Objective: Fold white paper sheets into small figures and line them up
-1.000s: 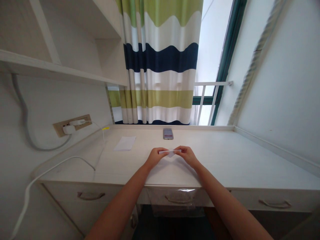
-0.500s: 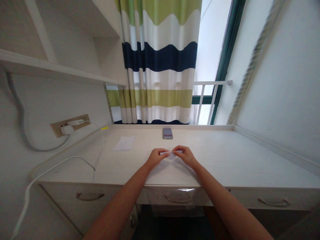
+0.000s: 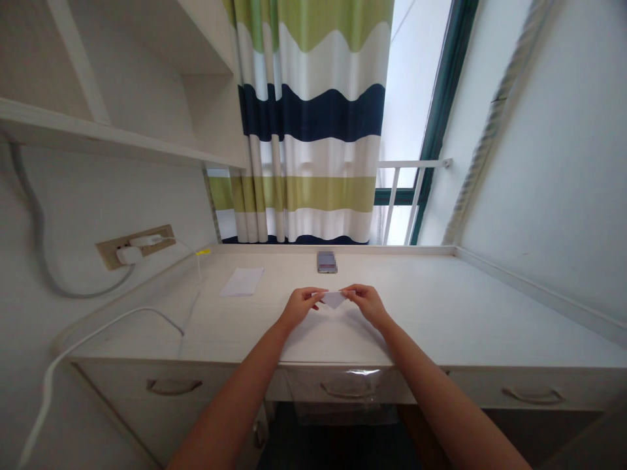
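Observation:
Between my two hands is a small piece of folded white paper [image 3: 334, 299], its lower edge coming to a point toward me. My left hand [image 3: 300, 307] pinches its left corner between thumb and fingers. On the other side, my right hand [image 3: 366, 303] pinches the right corner the same way. Both hands are just above the desk, near its middle. Beyond them a phone [image 3: 326, 262] lies on the desk with its screen up. Flat to the left of my hands is a stack or sheet of white paper [image 3: 243, 282].
The white desk [image 3: 465, 313] has a raised rim at the back and drawers with handles [image 3: 174, 387] in front. A white cable [image 3: 98, 326] crosses its left corner from near a wall socket [image 3: 136, 247]. A striped curtain [image 3: 328, 156] hangs behind; shelves [image 3: 147, 140] overhang the left.
My hands have moved slightly apart along the folded paper, so more of its pointed shape shows between them. The phone and the other paper stay where they were.

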`<state>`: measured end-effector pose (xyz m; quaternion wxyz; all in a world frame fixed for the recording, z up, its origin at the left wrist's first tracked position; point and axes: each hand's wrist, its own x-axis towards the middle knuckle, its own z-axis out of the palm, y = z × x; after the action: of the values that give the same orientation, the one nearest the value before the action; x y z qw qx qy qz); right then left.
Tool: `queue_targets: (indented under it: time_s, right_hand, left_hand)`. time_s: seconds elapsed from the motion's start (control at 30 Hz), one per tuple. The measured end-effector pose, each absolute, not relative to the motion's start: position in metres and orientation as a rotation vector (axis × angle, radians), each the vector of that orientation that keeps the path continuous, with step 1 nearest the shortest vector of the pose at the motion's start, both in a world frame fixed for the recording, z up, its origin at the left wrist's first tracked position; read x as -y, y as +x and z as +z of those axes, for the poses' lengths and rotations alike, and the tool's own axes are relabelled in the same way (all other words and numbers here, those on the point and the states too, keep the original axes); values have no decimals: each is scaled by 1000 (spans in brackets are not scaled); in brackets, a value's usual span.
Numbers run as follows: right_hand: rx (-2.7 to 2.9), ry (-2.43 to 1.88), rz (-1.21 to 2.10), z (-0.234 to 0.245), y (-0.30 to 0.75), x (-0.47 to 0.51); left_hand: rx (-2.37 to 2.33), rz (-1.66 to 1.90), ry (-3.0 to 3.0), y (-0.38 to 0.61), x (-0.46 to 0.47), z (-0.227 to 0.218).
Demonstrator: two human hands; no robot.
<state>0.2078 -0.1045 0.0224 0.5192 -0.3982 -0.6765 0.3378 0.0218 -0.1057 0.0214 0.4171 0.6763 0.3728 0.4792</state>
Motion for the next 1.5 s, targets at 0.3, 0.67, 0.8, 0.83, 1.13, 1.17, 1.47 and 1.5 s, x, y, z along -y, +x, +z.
queue_targets:
  time_s: [0.3, 0.67, 0.8, 0.83, 1.13, 1.17, 1.47, 1.5]
  right_hand:
    - [1535, -874, 894, 21, 210, 102]
    - [1691, -875, 714, 20, 207, 106]
    - [1727, -878, 753, 19, 203, 107]
    - [1713, -861, 783, 19, 202, 107]
    - [1596, -744, 997, 16, 194, 106]
    - [1597, -750, 998, 16, 194, 106]
    - [1615, -676, 1040, 18, 193, 108]
    - [1618, -670, 1045, 19, 193, 109]
  left_hand:
    - [-942, 1272, 1625, 19, 107, 24]
    - [-1017, 1266, 2028, 23, 112, 19]
    - [-1078, 1291, 2173, 26, 114, 18]
    - [-1088, 1303, 2190, 27, 114, 18]
    - [-989, 1256, 2155, 35, 119, 15]
    - [-963, 1243, 2153, 36, 120, 15]
    - [-844, 1156, 1961, 36, 116, 13]
    - [-816, 1150, 1930, 36, 115, 12]
